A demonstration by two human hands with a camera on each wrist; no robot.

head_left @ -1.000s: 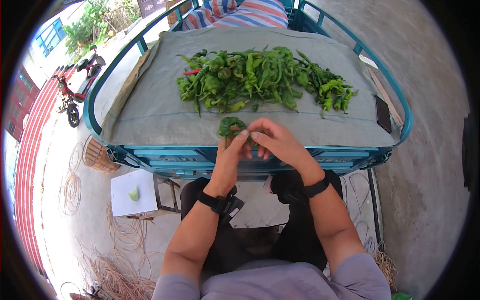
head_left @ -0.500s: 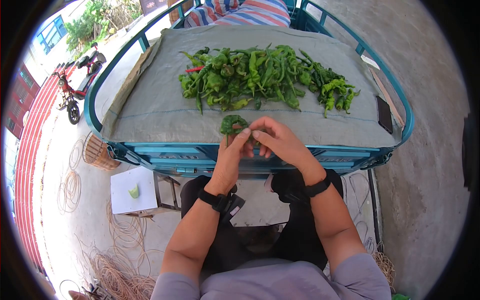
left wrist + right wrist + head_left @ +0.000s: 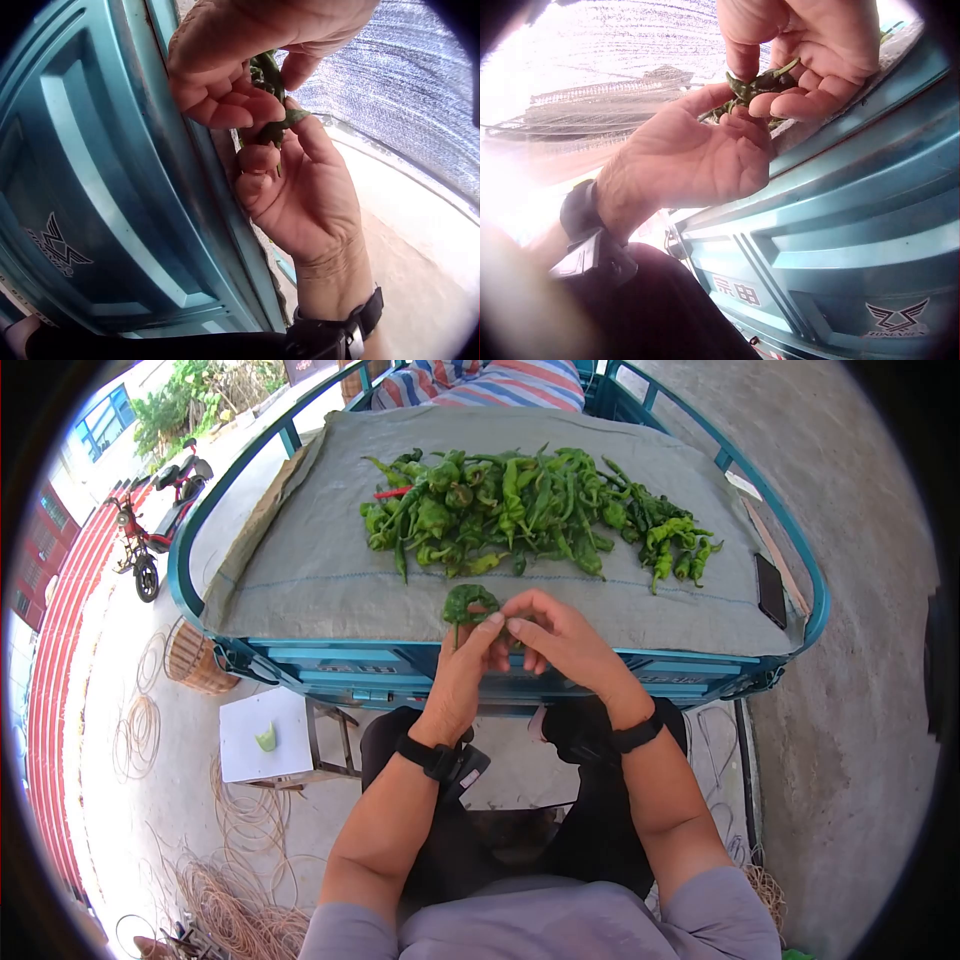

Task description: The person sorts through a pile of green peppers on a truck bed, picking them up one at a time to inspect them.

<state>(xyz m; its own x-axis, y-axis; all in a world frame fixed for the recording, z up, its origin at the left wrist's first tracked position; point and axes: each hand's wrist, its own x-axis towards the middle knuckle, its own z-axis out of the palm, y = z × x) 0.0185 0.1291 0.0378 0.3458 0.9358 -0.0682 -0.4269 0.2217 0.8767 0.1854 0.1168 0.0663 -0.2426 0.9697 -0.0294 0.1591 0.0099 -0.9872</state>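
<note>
My left hand (image 3: 463,675) holds a wrinkled dark green pepper (image 3: 468,600) that sticks out past its fingers, over the near edge of the cloth. My right hand (image 3: 565,645) meets it at the fingertips. Between the hands, the right wrist view shows a small dark green pepper (image 3: 765,85) with its pale stem, pinched by both hands. The left wrist view has the same green pieces (image 3: 274,131) partly hidden by the fingers. Beyond the hands lies a heap of green peppers (image 3: 500,510), with one red pepper (image 3: 393,493) at its left.
The grey cloth (image 3: 300,590) covers the bed of a teal cargo vehicle with side rails (image 3: 190,530). A phone (image 3: 770,590) lies at its right. Down left are a stool with a white top (image 3: 262,735), a woven basket (image 3: 198,660) and coils of cane (image 3: 230,900).
The hands keep nearly the same place and hold. The heap and cloth appear slightly higher in the head view. Nothing has been put down.
</note>
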